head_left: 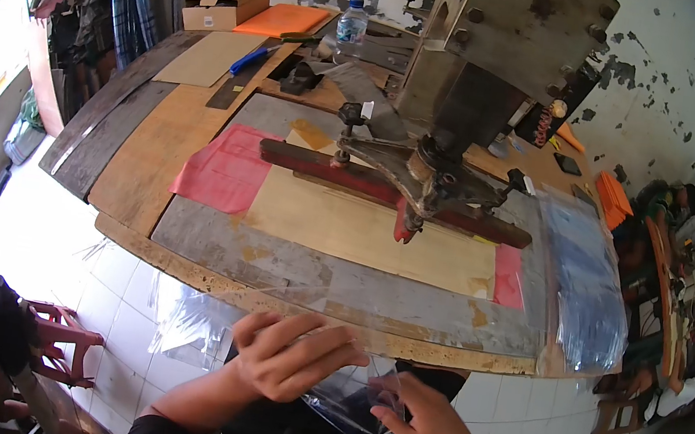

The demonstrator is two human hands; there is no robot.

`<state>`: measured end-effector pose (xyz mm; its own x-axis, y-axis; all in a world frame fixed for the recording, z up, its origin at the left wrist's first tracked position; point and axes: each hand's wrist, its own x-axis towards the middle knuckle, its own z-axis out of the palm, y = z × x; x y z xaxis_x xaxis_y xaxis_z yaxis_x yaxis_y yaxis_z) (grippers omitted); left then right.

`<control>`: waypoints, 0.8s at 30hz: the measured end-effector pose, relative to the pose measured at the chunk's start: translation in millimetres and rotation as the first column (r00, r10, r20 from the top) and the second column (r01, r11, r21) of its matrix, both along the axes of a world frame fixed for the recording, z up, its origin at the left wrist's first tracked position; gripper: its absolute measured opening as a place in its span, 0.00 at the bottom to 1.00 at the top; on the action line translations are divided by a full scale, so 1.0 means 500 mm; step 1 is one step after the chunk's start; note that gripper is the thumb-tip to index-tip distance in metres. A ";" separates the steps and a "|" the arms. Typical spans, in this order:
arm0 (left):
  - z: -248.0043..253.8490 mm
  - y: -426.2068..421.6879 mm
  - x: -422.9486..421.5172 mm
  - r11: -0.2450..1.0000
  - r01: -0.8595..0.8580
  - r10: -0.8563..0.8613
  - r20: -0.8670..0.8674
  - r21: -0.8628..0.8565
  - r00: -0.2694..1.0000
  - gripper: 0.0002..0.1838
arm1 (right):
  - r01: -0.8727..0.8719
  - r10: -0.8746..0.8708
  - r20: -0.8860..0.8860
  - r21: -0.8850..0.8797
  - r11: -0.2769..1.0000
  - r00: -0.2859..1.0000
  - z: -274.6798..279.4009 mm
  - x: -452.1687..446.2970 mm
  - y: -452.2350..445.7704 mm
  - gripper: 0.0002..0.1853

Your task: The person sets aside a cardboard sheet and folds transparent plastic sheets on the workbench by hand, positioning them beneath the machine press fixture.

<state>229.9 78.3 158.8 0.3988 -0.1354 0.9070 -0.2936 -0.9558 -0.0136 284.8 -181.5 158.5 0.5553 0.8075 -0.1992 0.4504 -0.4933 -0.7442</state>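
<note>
Close to my body, in front of the table edge, I hold a clear plastic sheet (347, 399) that folds and shines between my hands. My left hand (289, 358) has its fingers bent over the sheet's upper left part. On the other side my right hand (428, 419) pinches the plastic between thumb and fingers. Beyond them stands a press machine with a red-edged sealing bar (353, 180). Under the bar lies a cream-coloured sheet (346, 227) with pink material (226, 166) at its ends.
A stack of clear plastic sheets (581, 290) lies on the table's right side. More clear plastic (191, 319) hangs at the front left edge. Behind are a blue-handled cutter (248, 61), a water bottle (352, 27) and a cardboard box (226, 9). Other people sit at both sides.
</note>
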 end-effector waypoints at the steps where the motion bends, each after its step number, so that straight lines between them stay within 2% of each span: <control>1: 0.004 0.006 0.013 0.992 0.118 -0.123 -0.096 -0.055 0.988 0.11 | 0.006 -0.006 -0.002 0.003 1.000 1.000 0.011 -0.001 0.002 0.26; 2: 0.010 0.007 0.018 0.991 0.125 -0.130 -0.099 -0.051 0.987 0.11 | 0.135 -0.163 0.165 0.167 0.977 0.973 0.025 -0.004 0.004 0.26; 3: 0.016 0.008 0.024 0.985 0.167 -0.173 -0.154 -0.047 0.973 0.14 | 0.229 -0.338 0.299 0.345 0.910 0.892 0.035 -0.003 0.007 0.27; 4: 0.023 0.007 0.029 0.977 0.210 -0.215 -0.210 -0.046 0.954 0.18 | 0.239 -0.350 0.298 0.351 0.906 0.888 0.042 -0.001 0.016 0.27; 6: 0.034 -0.002 0.035 0.970 0.240 -0.244 -0.245 -0.043 0.939 0.18 | 0.137 -0.464 0.407 0.618 0.774 0.787 0.056 0.002 0.044 0.31; 8: 0.031 -0.012 0.040 0.937 0.346 -0.346 -0.270 -0.050 0.898 0.15 | 0.103 -0.440 0.447 0.601 0.793 0.779 0.072 0.010 0.069 0.28; 10: 0.026 -0.016 0.044 0.914 0.398 -0.402 -0.275 -0.074 0.873 0.15 | -0.026 -0.267 0.481 0.519 0.854 0.835 0.075 0.024 0.080 0.25; 11: 0.024 -0.017 0.046 0.894 0.436 -0.447 -0.281 -0.104 0.849 0.15 | 0.009 -0.270 0.418 0.529 0.848 0.867 0.075 0.025 0.080 0.20; 15: 0.025 -0.017 0.052 0.891 0.435 -0.453 -0.240 -0.127 0.858 0.19 | 0.044 -0.298 0.332 0.598 0.800 0.895 0.069 0.032 0.078 0.20; 17: 0.026 -0.016 0.045 0.921 0.379 -0.385 -0.357 -0.090 0.851 0.15 | 0.122 -0.334 0.273 0.581 0.805 0.902 0.075 0.031 0.078 0.18; 21: 0.033 -0.026 0.047 0.905 0.404 -0.424 -0.362 -0.132 0.830 0.16 | 0.158 -0.341 0.245 0.555 0.817 0.908 0.072 0.039 0.070 0.15; 23: 0.039 -0.034 0.046 0.884 0.298 -0.413 -0.305 -0.359 0.858 0.20 | 0.219 -0.398 0.208 0.572 0.791 0.894 0.067 0.042 0.068 0.11; 24: 0.043 -0.029 0.043 0.882 0.301 -0.417 -0.304 -0.362 0.857 0.20 | 0.222 -0.400 0.209 0.569 0.792 0.892 0.068 0.044 0.066 0.11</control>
<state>251.2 63.9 180.2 0.6811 -0.0872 0.7270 -0.5449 -0.7237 0.4236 306.6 -148.5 192.5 0.7530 0.5089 0.4171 0.5850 -0.2276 -0.7784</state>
